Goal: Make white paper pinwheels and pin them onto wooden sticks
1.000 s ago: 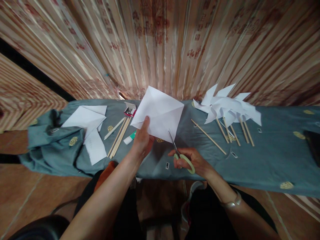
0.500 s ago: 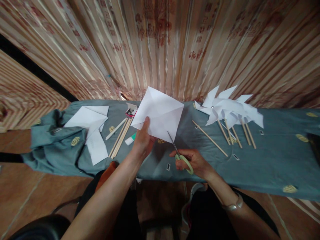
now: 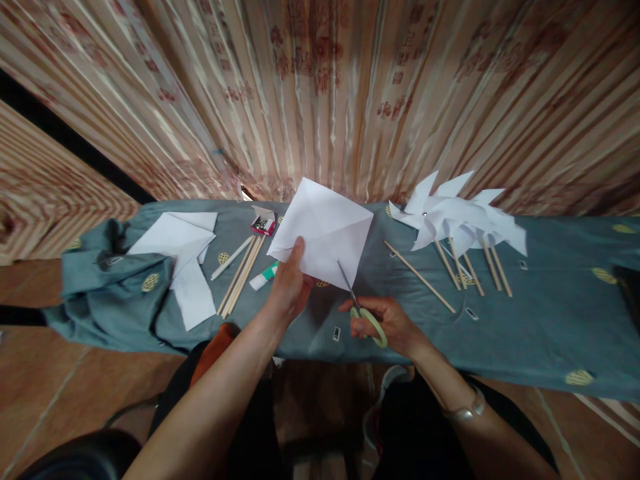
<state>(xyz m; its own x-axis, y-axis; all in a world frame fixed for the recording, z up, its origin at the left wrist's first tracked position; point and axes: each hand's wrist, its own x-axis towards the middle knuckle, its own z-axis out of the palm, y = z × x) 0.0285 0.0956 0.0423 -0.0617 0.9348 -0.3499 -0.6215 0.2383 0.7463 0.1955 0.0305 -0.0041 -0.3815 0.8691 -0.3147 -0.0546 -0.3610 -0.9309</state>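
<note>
My left hand [image 3: 290,287] pinches the lower left edge of a creased white paper square [image 3: 323,227] and holds it up over the table. My right hand [image 3: 385,321] grips green-handled scissors [image 3: 364,310]. Their blades point up into the paper's bottom corner. Both hands hover above the near edge of the blue-grey cloth [image 3: 540,307] that covers the table.
Finished white paper pinwheels [image 3: 457,213] on wooden sticks lie at the right. One loose stick [image 3: 419,277] lies beside them. At the left are more white paper sheets [image 3: 177,250], a bundle of sticks [image 3: 243,273], a glue stick [image 3: 263,277] and a small pin box [image 3: 263,221]. A striped curtain hangs behind.
The paper and my left hand have shifted slightly right and down, towards the scissors. The scissor blades now reach a little further into the paper's bottom corner.
</note>
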